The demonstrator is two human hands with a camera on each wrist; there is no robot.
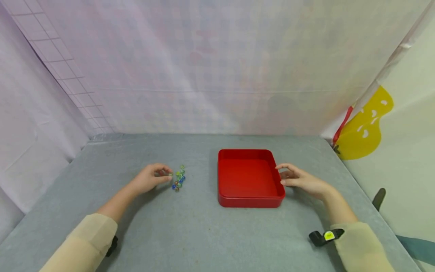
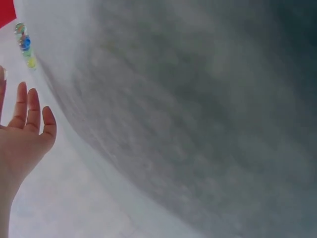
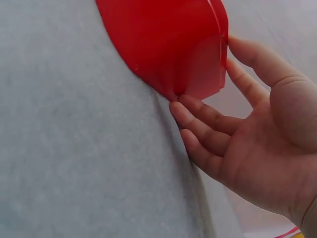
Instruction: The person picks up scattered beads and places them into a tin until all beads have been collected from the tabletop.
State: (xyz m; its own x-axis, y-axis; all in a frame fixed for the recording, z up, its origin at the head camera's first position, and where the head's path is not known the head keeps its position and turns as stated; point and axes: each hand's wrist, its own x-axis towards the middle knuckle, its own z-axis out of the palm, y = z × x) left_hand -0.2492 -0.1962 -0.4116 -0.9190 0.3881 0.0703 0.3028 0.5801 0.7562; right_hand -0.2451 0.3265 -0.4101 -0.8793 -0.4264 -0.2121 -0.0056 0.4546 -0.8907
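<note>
Several glass marbles (image 1: 178, 183) in green, blue, yellow and reddish brown lie in a loose cluster on the grey cloth, left of the middle. At the cluster's left edge my left hand (image 1: 151, 179) pinches one clear greenish marble (image 1: 171, 174) between thumb and forefinger. A square red tray (image 1: 246, 177) with rounded corners and low walls stands right of the marbles, bare inside. My right hand (image 1: 302, 183) rests its fingertips against the tray's right wall. In the right wrist view those fingers (image 3: 205, 134) are slightly bent and spread along the outside of the wall.
The grey cloth (image 1: 204, 238) covers the table up to a pale checked curtain (image 1: 210, 68) at the back. White sheets hang at both sides. A yellow shape (image 1: 363, 128) shows on the right-hand sheet, beyond the table's edge.
</note>
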